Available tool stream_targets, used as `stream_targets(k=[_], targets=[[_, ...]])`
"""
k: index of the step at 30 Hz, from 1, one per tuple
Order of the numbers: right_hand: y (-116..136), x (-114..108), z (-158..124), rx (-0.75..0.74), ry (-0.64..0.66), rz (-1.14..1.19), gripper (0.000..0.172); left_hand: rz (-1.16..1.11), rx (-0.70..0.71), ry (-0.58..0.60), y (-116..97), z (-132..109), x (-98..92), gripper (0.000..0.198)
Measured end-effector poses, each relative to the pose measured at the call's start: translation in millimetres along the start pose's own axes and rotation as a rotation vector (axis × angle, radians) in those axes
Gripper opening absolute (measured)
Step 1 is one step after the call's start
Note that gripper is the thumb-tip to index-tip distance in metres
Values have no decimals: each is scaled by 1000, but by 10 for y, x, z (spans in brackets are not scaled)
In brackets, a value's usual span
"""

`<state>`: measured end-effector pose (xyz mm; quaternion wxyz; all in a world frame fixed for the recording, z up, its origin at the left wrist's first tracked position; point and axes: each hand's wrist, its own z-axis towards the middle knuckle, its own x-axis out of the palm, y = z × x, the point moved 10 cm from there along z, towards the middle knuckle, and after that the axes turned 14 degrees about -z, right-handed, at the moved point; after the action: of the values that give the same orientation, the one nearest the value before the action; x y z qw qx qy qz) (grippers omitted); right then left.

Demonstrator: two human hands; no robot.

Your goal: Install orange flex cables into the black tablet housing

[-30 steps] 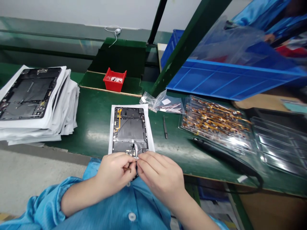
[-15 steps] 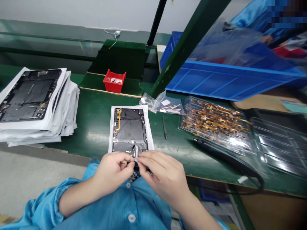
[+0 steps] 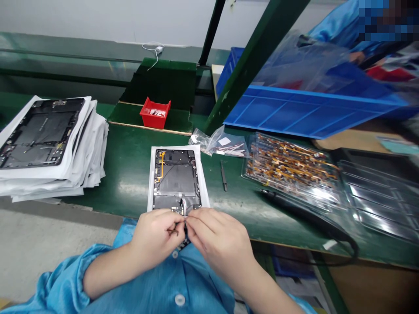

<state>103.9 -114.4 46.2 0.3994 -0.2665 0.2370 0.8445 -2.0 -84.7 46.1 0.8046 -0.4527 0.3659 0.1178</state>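
Drawn closer, left hand (image 3: pixel 157 240) and right hand (image 3: pixel 222 244) pinch a ribbon cable (image 3: pixel 183 206) on a tablet housing (image 3: pixel 176 179) lying lengthwise away from them.

Tablet chassis (image 3: pixel 176 178) on paper (image 3: pixel 203 187), tweezers (image 3: pixel 224 176) right.

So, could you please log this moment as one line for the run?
left hand: at white ribbon cable | right hand: same cable | under: tablet housing
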Motion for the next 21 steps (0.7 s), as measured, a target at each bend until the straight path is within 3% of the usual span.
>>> stream_targets(k=[12,21], targets=[[-27,30,39,40,-17,11,20,1,-80,19,112,-12,5,10],[-138,-7,58,73,-27,118,12,-214,-324,13,313,-6,-8,12]])
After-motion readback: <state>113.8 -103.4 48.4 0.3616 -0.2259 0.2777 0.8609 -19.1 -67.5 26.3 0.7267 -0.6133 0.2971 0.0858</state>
